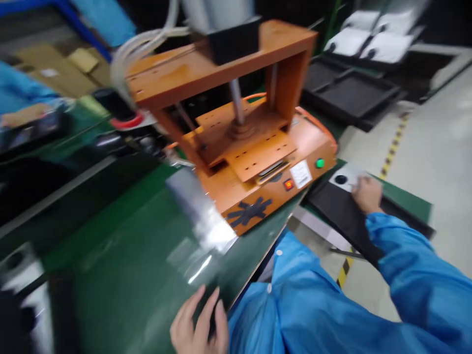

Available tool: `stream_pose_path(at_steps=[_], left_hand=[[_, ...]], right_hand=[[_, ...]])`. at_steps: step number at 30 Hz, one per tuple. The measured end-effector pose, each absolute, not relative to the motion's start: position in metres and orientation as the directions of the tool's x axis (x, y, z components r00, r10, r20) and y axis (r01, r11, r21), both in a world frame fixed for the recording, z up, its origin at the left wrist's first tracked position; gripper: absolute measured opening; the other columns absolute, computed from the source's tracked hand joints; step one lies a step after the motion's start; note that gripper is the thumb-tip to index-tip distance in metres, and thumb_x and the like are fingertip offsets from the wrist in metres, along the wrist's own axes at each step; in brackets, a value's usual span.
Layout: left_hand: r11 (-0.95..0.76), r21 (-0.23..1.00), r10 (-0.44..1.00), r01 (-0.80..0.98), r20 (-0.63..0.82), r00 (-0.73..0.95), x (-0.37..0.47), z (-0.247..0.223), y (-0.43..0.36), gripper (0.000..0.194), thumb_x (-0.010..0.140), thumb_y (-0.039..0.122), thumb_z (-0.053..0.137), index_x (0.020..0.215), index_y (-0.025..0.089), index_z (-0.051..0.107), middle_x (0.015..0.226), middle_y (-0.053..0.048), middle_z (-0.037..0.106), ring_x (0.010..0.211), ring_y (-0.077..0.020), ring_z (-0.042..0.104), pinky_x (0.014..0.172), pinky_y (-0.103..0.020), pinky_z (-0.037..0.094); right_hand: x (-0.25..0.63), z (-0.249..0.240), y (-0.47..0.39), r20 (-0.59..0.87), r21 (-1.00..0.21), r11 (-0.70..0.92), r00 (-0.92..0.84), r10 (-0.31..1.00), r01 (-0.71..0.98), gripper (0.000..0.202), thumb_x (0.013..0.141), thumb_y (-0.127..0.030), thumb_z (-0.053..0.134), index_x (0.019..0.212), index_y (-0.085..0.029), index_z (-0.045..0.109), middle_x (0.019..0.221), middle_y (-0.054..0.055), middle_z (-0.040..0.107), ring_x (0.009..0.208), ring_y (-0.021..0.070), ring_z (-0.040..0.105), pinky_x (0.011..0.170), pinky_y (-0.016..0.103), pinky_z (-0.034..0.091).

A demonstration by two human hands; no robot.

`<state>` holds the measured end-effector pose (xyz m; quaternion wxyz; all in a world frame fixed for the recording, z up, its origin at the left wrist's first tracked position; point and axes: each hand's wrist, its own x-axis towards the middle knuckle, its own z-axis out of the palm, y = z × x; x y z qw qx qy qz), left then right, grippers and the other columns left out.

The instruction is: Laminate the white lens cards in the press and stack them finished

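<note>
Split reach from afar

Tabletop (121, 250) beyond my loosely spread left hand (199, 327); orange press (254, 152) ahead, between my hands. Black tray (337, 209) under my right hand (368, 193), likely keeping the white plate (352, 172) reachable; I touch it, but can't tell if gripped.

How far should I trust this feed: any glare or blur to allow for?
Head view: motion blur softens the right hand and smears the pale plate at lower left; head view: glare whitens part of the silvery sheet; head view: the orange press reads clearer, but its white label's print is illegible.
</note>
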<state>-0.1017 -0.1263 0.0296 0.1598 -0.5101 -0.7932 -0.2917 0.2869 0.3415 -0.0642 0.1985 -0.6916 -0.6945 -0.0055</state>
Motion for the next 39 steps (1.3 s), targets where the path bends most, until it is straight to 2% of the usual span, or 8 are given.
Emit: stream_pose_path(at_steps=[2, 4, 9, 12, 14, 24, 35, 39], left_hand=[[0.383, 0.306, 0.727, 0.872, 0.483, -0.488, -0.106, 0.035, -0.132, 0.031, 0.087, 0.018, 0.069, 0.118, 0.021, 0.069, 0.128, -0.016, 0.065, 0.116, -0.0294, 0.063, 0.1, -0.048, 0.049], [0.438, 0.328, 0.72, 0.837, 0.43, -0.545, -0.11, 0.036, -0.137, 0.033, 0.089, 0.017, 0.067, 0.122, 0.02, 0.067, 0.133, -0.016, 0.061, 0.122, -0.0293, 0.059, 0.105, -0.047, 0.047], [0.516, 0.359, 0.673, 0.777, 0.391, -0.628, -0.12, 0.034, -0.149, 0.03, 0.091, 0.018, 0.065, 0.121, 0.019, 0.067, 0.135, -0.014, 0.059, 0.127, -0.0281, 0.056, 0.11, -0.047, 0.043], [0.543, 0.425, 0.638, 0.724, 0.352, -0.685, -0.136, 0.033, -0.146, 0.025, 0.095, 0.023, 0.061, 0.119, 0.021, 0.068, 0.133, -0.012, 0.06, 0.126, -0.0265, 0.057, 0.111, -0.047, 0.042], [0.554, 0.479, 0.604, 0.682, 0.333, -0.724, -0.154, 0.032, -0.139, 0.023, 0.097, 0.03, 0.059, 0.116, 0.023, 0.069, 0.129, -0.011, 0.063, 0.124, -0.0256, 0.058, 0.111, -0.047, 0.042], [0.645, 0.415, 0.599, 0.641, 0.247, -0.762, -0.194, 0.016, -0.106, 0.045, 0.091, 0.045, 0.07, 0.134, 0.033, 0.065, 0.144, -0.004, 0.063, 0.139, -0.0362, 0.045, 0.112, -0.06, 0.032], [0.608, 0.482, 0.566, 0.631, 0.294, -0.77, -0.193, 0.018, -0.106, 0.023, 0.091, 0.038, 0.071, 0.113, 0.032, 0.074, 0.13, -0.001, 0.072, 0.134, -0.032, 0.05, 0.111, -0.055, 0.033], [0.628, 0.43, 0.606, 0.649, 0.254, -0.754, -0.19, 0.022, -0.106, 0.033, 0.092, 0.041, 0.068, 0.124, 0.033, 0.07, 0.139, -0.002, 0.067, 0.138, -0.033, 0.047, 0.111, -0.056, 0.033]], right_hand=[[0.27, -0.066, 0.341, 0.384, -0.324, 0.073, 0.06, 0.921, 0.943, 0.067, 0.097, -0.051, 0.048, 0.123, 0.01, 0.063, 0.12, 0.045, 0.057, 0.122, 0.05, 0.052, 0.09, 0.065, 0.035], [0.245, -0.07, 0.329, 0.48, -0.388, 0.171, 0.04, 0.876, 0.905, 0.073, 0.097, -0.06, 0.042, 0.132, 0.001, 0.058, 0.115, 0.04, 0.059, 0.122, 0.0506, 0.052, 0.089, 0.069, 0.033], [0.161, -0.056, 0.216, 0.635, -0.452, 0.633, -0.271, 0.723, 0.629, 0.024, 0.092, -0.051, 0.06, 0.107, -0.034, 0.065, 0.083, 0.011, 0.064, 0.083, 0.0304, 0.065, 0.075, 0.051, 0.05], [0.093, -0.019, 0.135, 0.553, -0.479, 0.876, -0.794, 0.253, -0.054, 0.016, 0.089, -0.024, 0.064, 0.102, -0.034, 0.065, 0.078, 0.003, 0.066, 0.069, 0.0215, 0.06, 0.062, 0.04, 0.049], [0.044, 0.008, 0.099, 0.519, -0.462, 0.849, -0.854, 0.025, -0.256, 0.018, 0.093, -0.018, 0.061, 0.107, -0.028, 0.067, 0.087, 0.004, 0.069, 0.074, 0.019, 0.061, 0.068, 0.036, 0.051], [-0.114, 0.053, 0.076, 0.441, -0.343, 0.93, -0.897, 0.037, -0.13, 0.018, 0.102, -0.024, 0.055, 0.099, -0.02, 0.073, 0.092, 0.006, 0.069, 0.086, 0.0197, 0.057, 0.076, 0.035, 0.039], [-0.128, 0.041, 0.076, 0.409, -0.179, 0.942, -0.892, -0.19, -0.283, 0.016, 0.102, -0.023, 0.056, 0.106, -0.02, 0.072, 0.096, 0.006, 0.069, 0.093, 0.0222, 0.053, 0.077, 0.038, 0.033], [-0.128, 0.043, 0.075, 0.408, -0.119, 0.953, -0.888, -0.21, -0.28, 0.019, 0.102, -0.019, 0.053, 0.095, -0.017, 0.07, 0.097, 0.008, 0.069, 0.093, 0.0231, 0.053, 0.078, 0.039, 0.036]])
